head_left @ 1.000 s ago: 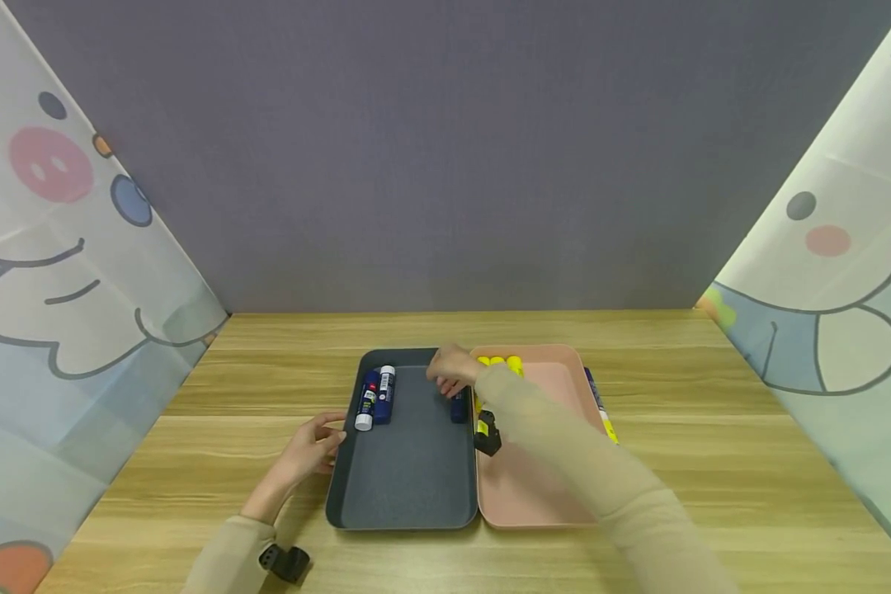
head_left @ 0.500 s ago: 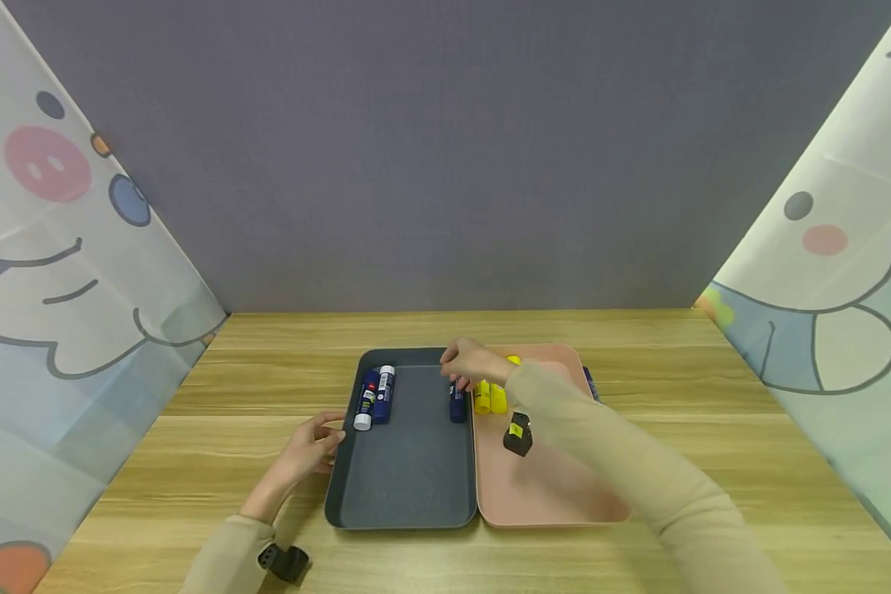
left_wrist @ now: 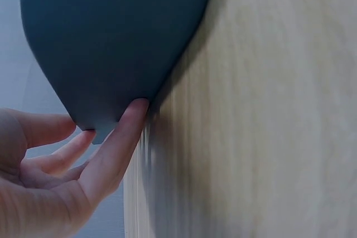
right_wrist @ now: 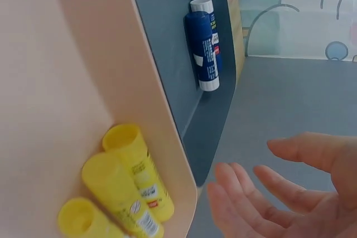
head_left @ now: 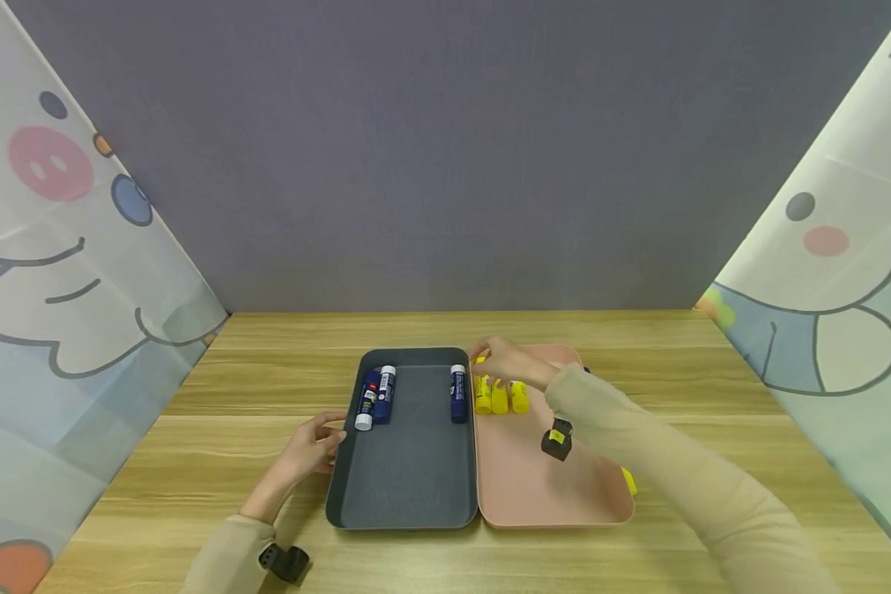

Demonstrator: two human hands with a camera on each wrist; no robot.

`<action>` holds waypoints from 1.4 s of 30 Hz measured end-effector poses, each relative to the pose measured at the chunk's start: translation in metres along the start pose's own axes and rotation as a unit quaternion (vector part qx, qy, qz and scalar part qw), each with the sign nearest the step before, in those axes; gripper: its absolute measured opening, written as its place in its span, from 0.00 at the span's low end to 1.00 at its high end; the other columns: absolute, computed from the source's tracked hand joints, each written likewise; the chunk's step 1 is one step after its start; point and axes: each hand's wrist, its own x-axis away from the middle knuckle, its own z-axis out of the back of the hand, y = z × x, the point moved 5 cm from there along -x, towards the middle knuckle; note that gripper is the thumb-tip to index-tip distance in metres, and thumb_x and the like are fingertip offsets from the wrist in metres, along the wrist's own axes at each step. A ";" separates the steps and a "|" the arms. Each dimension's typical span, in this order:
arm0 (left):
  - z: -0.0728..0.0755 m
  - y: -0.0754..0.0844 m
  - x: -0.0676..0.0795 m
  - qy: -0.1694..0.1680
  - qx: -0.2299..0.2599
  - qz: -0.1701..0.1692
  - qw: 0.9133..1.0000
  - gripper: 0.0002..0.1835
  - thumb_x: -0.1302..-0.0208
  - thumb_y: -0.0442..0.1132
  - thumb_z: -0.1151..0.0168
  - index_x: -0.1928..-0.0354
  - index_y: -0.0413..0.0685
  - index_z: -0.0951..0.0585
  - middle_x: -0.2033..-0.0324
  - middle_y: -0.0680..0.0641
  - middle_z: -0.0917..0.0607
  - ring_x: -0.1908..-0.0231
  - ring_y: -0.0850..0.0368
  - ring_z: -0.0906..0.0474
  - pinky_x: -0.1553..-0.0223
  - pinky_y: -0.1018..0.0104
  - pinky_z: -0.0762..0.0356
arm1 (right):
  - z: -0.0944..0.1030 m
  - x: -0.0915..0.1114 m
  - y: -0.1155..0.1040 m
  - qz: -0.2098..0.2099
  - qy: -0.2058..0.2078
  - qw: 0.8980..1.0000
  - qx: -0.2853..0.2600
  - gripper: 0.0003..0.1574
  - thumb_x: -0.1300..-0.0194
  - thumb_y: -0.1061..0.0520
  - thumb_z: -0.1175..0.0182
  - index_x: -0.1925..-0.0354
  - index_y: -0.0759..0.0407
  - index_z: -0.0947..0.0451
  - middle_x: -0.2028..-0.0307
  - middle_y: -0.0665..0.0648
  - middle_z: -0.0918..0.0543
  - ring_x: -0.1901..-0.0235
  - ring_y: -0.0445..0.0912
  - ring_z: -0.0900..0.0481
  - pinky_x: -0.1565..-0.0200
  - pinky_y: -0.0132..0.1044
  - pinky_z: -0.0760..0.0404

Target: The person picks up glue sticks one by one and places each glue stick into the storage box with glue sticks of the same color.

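In the head view my left hand is at the left edge of a dark grey tray. Thumb and fingers hold its side wall, thumb at the rim and one fingertip low on the wall. My right hand hovers over the far end of a pink tray, fingers loosely spread with nothing in them. Below it lie yellow glue sticks, side by side. One blue glue stick lies along the grey tray's right wall; two more blue glue sticks lie together by the left wall.
Both trays stand side by side on a wooden table. Just right of the pink tray, a yellow end and a dark blue end show past the right sleeve. A grey panel rises behind, with patterned cloth at both sides.
My right hand has moved right, from above the grey tray's blue glue stick to above the pink tray, uncovering that stick and the yellow ones. The left hand keeps its place.
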 end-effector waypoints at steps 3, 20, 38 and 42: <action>0.000 0.000 0.000 -0.001 0.001 0.000 1.000 0.20 0.38 0.28 0.54 0.44 0.31 0.37 0.66 0.37 0.23 0.75 0.55 0.24 0.75 0.58 0.22 | 0.006 0.005 0.004 0.001 0.006 1.000 -0.004 0.21 0.41 0.63 0.47 0.49 0.70 0.32 0.64 0.65 0.23 0.73 0.55 0.22 0.71 0.42 0.21; -0.001 0.001 0.001 -0.002 -0.002 -0.001 1.000 0.20 0.38 0.28 0.54 0.43 0.30 0.37 0.65 0.35 0.23 0.74 0.55 0.24 0.75 0.57 0.22 | 0.039 0.028 0.036 0.023 0.039 0.998 0.053 0.21 0.41 0.62 0.46 0.50 0.69 0.30 0.67 0.63 0.23 0.78 0.45 0.25 0.74 0.35 0.23; -0.001 0.001 0.002 0.003 -0.004 0.003 1.000 0.20 0.38 0.28 0.53 0.44 0.30 0.37 0.65 0.35 0.23 0.75 0.55 0.25 0.76 0.57 0.23 | 0.074 0.055 0.072 0.015 0.065 0.997 0.045 0.22 0.40 0.64 0.48 0.49 0.75 0.34 0.64 0.70 0.24 0.78 0.45 0.24 0.72 0.41 0.22; -0.001 0.002 0.002 0.001 -0.002 0.001 1.000 0.20 0.38 0.28 0.54 0.44 0.30 0.37 0.65 0.35 0.24 0.76 0.55 0.26 0.76 0.57 0.23 | 0.080 0.060 0.080 0.010 0.070 0.996 0.049 0.22 0.40 0.64 0.49 0.49 0.76 0.35 0.63 0.71 0.24 0.77 0.48 0.22 0.73 0.38 0.22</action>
